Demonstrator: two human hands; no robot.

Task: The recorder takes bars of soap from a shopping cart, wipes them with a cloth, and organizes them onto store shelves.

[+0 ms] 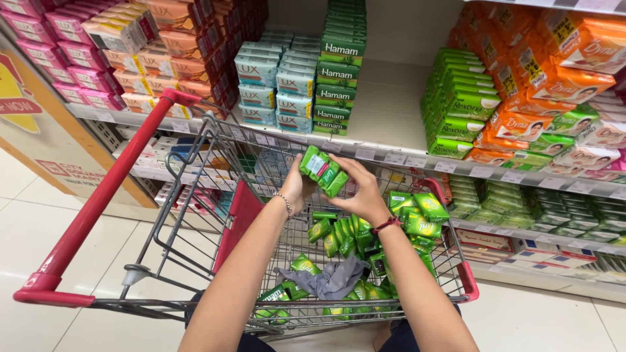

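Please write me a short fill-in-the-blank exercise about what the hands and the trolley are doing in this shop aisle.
1. Both hands, the left hand and the right hand, hold a bundle of soap bars coloured ____.
2. The bundle is held above a wire shopping ____ with a red handle.
3. Among the packs in the basket lies a crumpled cloth coloured ____.
4. The right wrist wears a ____ band.

Missing words: green; trolley; grey; red

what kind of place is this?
Most likely a supermarket soap aisle: shelves stacked with boxed soap bars, a red-handled shopping cart, and both hands holding green soap packs above it.
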